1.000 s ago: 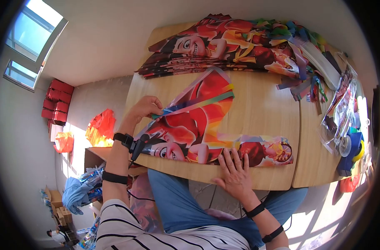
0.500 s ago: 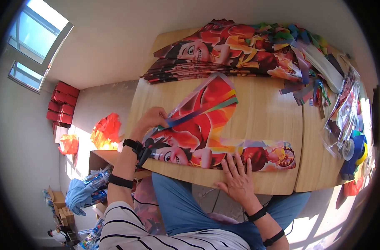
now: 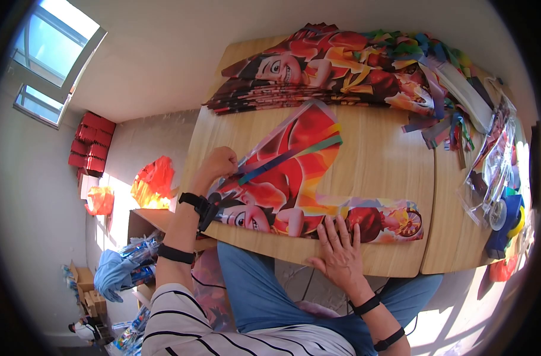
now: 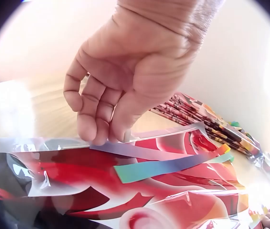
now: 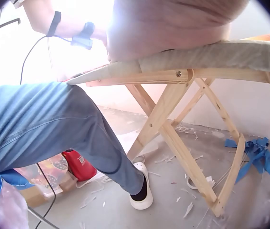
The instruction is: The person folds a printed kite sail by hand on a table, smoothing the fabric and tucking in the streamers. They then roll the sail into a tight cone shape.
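On the wooden table (image 3: 395, 157), the left hand (image 3: 217, 165) pinches a ribbon (image 4: 142, 152); the right hand (image 3: 341, 252) lies open on a printed sheet (image 3: 270, 193). Windows (image 3: 52, 47) glow upper left.

Right hand (image 5: 170, 28) partly outside right-wrist view

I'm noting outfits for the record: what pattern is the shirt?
The shirt is white with thin black stripes, clearest in the head view.
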